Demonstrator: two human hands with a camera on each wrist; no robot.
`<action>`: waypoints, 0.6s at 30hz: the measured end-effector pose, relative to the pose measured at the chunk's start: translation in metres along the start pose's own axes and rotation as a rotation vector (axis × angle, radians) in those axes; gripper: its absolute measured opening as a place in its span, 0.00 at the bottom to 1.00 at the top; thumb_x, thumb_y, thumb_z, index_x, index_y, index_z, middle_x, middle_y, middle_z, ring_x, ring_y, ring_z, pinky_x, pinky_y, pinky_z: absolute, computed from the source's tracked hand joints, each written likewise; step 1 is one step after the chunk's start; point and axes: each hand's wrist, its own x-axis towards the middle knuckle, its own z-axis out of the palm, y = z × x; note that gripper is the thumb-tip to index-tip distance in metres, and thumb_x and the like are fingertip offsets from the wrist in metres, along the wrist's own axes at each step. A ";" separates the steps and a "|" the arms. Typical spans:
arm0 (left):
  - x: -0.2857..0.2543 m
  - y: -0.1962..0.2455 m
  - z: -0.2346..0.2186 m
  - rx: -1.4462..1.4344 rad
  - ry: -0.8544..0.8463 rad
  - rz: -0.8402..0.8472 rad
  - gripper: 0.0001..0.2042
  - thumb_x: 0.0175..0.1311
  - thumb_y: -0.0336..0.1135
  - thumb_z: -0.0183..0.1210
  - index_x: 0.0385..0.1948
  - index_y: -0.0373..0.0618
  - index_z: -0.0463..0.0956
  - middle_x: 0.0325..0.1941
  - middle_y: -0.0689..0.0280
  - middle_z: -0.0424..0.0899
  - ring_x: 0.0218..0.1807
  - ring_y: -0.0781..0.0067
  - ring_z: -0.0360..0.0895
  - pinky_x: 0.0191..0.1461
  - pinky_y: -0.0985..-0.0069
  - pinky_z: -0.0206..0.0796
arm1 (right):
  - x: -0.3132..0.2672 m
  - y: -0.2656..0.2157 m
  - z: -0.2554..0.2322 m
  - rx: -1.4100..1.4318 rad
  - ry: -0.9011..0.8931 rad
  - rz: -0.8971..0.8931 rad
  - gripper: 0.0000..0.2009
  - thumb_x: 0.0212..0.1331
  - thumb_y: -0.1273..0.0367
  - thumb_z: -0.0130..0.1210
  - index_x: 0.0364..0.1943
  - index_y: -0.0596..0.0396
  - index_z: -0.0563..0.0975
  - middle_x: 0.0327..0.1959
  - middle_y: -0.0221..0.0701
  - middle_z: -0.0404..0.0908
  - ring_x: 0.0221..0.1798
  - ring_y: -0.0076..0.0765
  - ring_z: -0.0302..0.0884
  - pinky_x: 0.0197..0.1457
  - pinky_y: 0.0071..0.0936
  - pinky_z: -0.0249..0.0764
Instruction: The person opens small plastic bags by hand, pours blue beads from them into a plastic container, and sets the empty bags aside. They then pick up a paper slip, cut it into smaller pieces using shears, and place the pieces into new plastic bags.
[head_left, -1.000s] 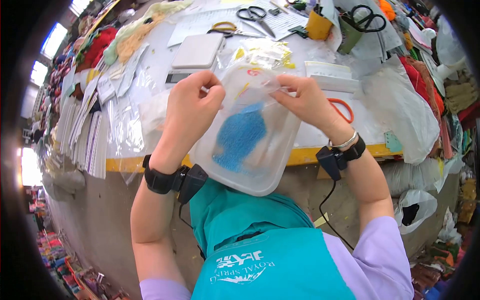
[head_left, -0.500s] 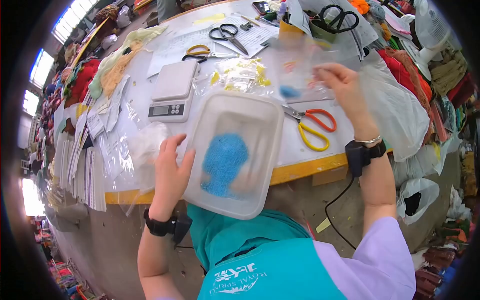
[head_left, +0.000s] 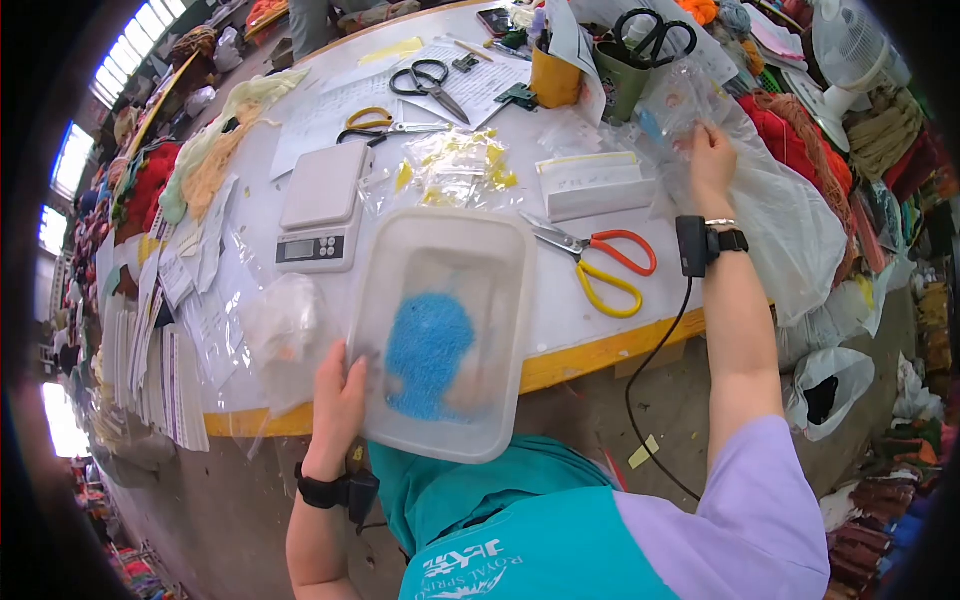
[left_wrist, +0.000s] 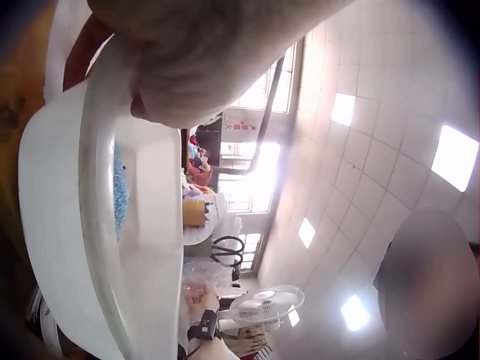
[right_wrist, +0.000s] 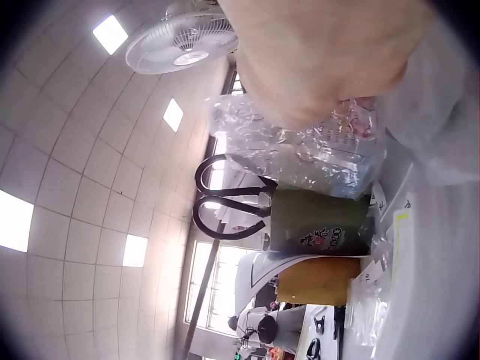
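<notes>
A translucent white plastic tub point(head_left: 525, 300) sits at the table's front edge, partly overhanging it. Small blue beads point(head_left: 430, 345) lie heaped on its bottom. My left hand point(head_left: 338, 400) grips the tub's left rim; the left wrist view has the thumb inside the wall and fingers outside. Out to the right, my right hand point(head_left: 711, 165) pinches a clear plastic bag point(right_wrist: 322, 161), which has a little blue near its bottom and reddish print. The fingertips are partly hidden in the right wrist view. That bag hangs beside a dark green cup point(right_wrist: 319, 221).
A digital scale point(head_left: 325, 190) stands left of the tub. Red-and-yellow-handled scissors point(head_left: 648, 250) lie to its right, with a paper-topped white stack point(head_left: 597, 190) behind. Small bags with yellow pieces point(head_left: 455, 170) lie beyond the tub. A white plastic bag point(head_left: 790, 235) covers the right side.
Both hands were together over the tub at the bag. My right hand has since carried the bag away to the right, while my left hand has come down onto the tub's left rim.
</notes>
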 end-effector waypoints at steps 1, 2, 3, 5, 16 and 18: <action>-0.003 -0.001 0.001 -0.068 0.012 -0.008 0.13 0.72 0.28 0.52 0.53 0.31 0.73 0.44 0.60 0.83 0.46 0.74 0.78 0.51 0.74 0.71 | 0.001 -0.002 0.001 -0.056 -0.014 0.057 0.17 0.65 0.61 0.58 0.49 0.57 0.85 0.43 0.43 0.89 0.47 0.45 0.86 0.53 0.37 0.77; -0.006 -0.003 0.002 -0.135 0.024 -0.017 0.12 0.72 0.27 0.50 0.52 0.32 0.74 0.41 0.61 0.83 0.44 0.74 0.77 0.49 0.74 0.71 | 0.000 -0.004 0.002 -0.113 -0.027 0.114 0.18 0.65 0.60 0.58 0.51 0.58 0.84 0.45 0.44 0.88 0.49 0.47 0.86 0.55 0.38 0.76; -0.009 -0.005 0.001 -0.167 0.039 -0.043 0.12 0.73 0.27 0.50 0.52 0.32 0.74 0.42 0.62 0.83 0.44 0.76 0.77 0.49 0.74 0.71 | 0.000 -0.002 0.006 -0.083 0.016 0.120 0.19 0.64 0.61 0.58 0.53 0.60 0.82 0.46 0.45 0.88 0.49 0.47 0.85 0.56 0.38 0.76; -0.016 -0.011 -0.002 -0.234 0.069 -0.096 0.12 0.73 0.26 0.49 0.53 0.33 0.74 0.43 0.64 0.82 0.45 0.78 0.77 0.50 0.75 0.71 | 0.000 0.003 0.014 -0.026 0.104 0.131 0.23 0.62 0.62 0.59 0.56 0.64 0.79 0.49 0.48 0.86 0.51 0.48 0.84 0.59 0.38 0.75; -0.034 -0.027 -0.018 -0.283 0.180 -0.131 0.11 0.74 0.28 0.50 0.52 0.34 0.74 0.47 0.66 0.81 0.47 0.81 0.75 0.51 0.80 0.69 | -0.077 -0.104 -0.012 0.041 -0.619 -0.411 0.17 0.57 0.68 0.61 0.51 0.54 0.82 0.55 0.46 0.83 0.59 0.44 0.79 0.63 0.39 0.74; -0.033 -0.029 -0.020 -0.293 0.183 -0.128 0.11 0.74 0.28 0.51 0.52 0.34 0.74 0.46 0.66 0.81 0.47 0.81 0.74 0.51 0.80 0.69 | -0.087 -0.102 -0.004 -0.105 -0.698 -0.684 0.14 0.55 0.70 0.61 0.46 0.53 0.83 0.51 0.42 0.85 0.57 0.43 0.81 0.61 0.40 0.74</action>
